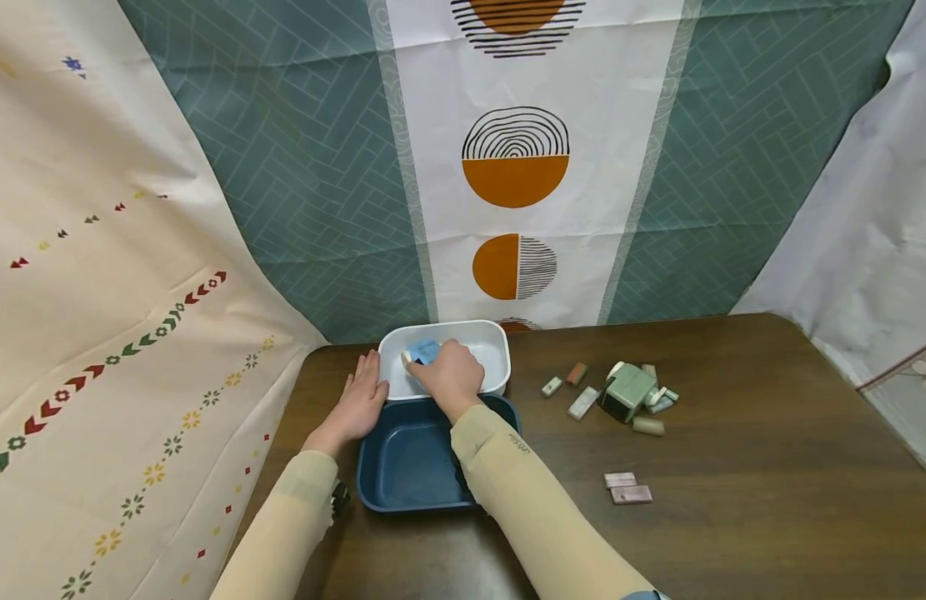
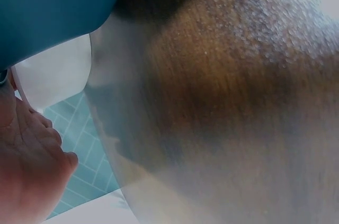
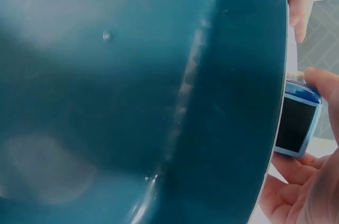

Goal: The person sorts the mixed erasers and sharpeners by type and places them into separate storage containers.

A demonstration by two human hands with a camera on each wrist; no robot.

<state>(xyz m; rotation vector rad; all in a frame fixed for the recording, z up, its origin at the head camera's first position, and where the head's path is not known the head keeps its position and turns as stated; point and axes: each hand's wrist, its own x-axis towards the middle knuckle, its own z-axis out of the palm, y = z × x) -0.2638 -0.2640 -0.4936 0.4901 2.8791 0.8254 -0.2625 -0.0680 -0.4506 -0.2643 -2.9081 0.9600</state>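
Observation:
A white basin (image 1: 495, 354) stands at the back of the table, just behind a dark blue basin (image 1: 413, 467). My right hand (image 1: 455, 375) reaches into the white basin and grips a small light-blue boxy thing with a dark panel (image 3: 297, 119). In the right wrist view its thumb and fingers are on opposite sides of that thing; its exact kind is unclear. My left hand (image 1: 361, 398) rests at the left rim of the white basin with its fingers extended. In the left wrist view part of the left hand (image 2: 34, 160) shows beside the white basin.
On the right are a green boxy thing with a dark panel (image 1: 629, 390) and several small blocks resembling erasers, including a white one (image 1: 583, 403) and an orange-brown one (image 1: 576, 373). Two pinkish blocks (image 1: 631, 495) lie nearer. A patterned cloth (image 1: 515, 267) hangs behind the table.

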